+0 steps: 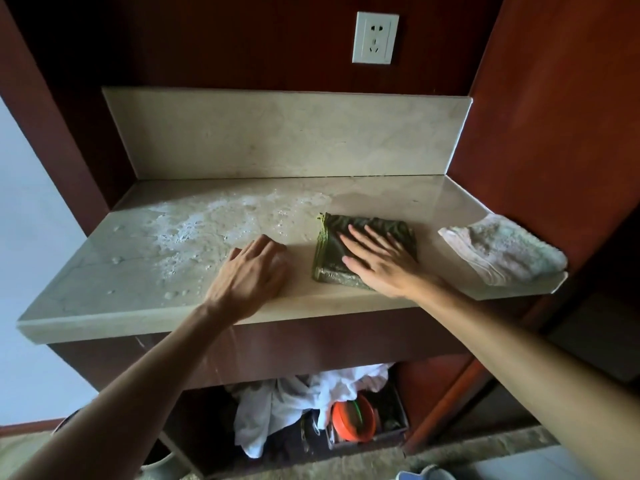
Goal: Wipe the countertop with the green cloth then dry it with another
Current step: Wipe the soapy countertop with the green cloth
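Note:
A folded green cloth lies on the beige stone countertop, right of its middle. My right hand presses flat on the cloth, fingers spread and pointing left and away. My left hand rests on the bare counter just left of the cloth, fingers curled under, holding nothing. White foam and water drops cover the left and middle of the counter. A folded pale towel sits at the counter's right end, apart from both hands.
A stone backsplash rises behind the counter, with a wall socket above. Dark red wood panels close in both sides. In the open shelf below lie white cloth and an orange lid.

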